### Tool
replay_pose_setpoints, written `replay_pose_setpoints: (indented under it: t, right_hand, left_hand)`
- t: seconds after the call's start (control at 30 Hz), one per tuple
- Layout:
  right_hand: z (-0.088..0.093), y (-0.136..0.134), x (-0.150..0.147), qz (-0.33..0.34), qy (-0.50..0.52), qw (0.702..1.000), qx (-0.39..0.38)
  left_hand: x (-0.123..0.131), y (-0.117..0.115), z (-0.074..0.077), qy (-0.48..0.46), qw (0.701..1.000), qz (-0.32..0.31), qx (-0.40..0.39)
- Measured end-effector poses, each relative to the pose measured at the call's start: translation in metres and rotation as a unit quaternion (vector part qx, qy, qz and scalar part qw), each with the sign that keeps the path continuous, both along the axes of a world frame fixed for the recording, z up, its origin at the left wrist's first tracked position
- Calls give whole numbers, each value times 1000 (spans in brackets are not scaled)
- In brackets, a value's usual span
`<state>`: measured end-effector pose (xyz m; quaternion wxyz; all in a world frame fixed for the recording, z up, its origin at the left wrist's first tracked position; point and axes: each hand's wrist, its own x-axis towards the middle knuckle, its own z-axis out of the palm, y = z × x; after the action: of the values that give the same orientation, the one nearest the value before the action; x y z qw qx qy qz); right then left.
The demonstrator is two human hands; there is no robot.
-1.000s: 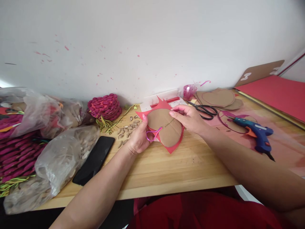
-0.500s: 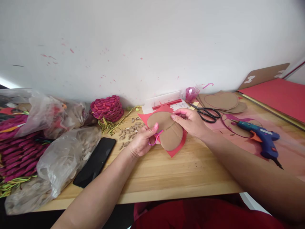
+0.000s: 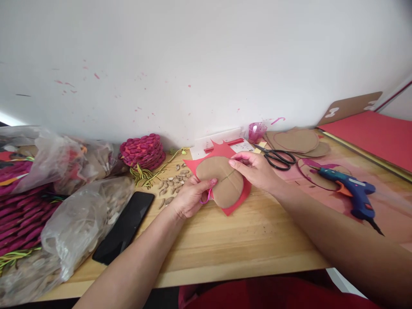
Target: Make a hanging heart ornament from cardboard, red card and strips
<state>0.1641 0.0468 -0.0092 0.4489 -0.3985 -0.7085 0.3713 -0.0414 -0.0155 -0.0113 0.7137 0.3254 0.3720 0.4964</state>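
Between my hands is a brown heart-shaped cardboard cutout (image 3: 227, 189), tilted above the table, with a crease running across it. My left hand (image 3: 193, 194) pinches its left edge, thumb on top. A thin pink-purple strip (image 3: 206, 198) curls out beside that thumb. On the far right edge, my right hand (image 3: 252, 168) grips the same cutout between thumb and fingers. Red paper (image 3: 229, 211) with jagged, cut edges shows behind and below the heart; I cannot tell whether it touches the cardboard.
Black scissors (image 3: 280, 159), a pink cup (image 3: 256, 133), cardboard hearts (image 3: 296, 139) and a blue glue gun (image 3: 357, 189) lie right. Leftward are shells (image 3: 174, 184), a phone (image 3: 125, 227), plastic bags (image 3: 77, 227) and stacked magenta pieces (image 3: 143, 150). The table's front edge (image 3: 241, 277) runs below.
The view has shifted slightly. My left thumb has slid further onto the cutout, and the pink-purple strip shows less above it. Both hands still hold the heart.
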Motion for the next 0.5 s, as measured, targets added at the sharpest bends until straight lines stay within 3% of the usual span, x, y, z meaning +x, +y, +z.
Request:
replay_pose_setpoints:
  t: [0.33,0.5]
  right_hand:
    - [8,7,5,-36,155,974,-161]
    - [5,8,5,-19,109,956,-270]
  left_hand:
    - [-6,6,9,-65,990,124,-16]
    - [-7,8,14,-95,982,163,-8]
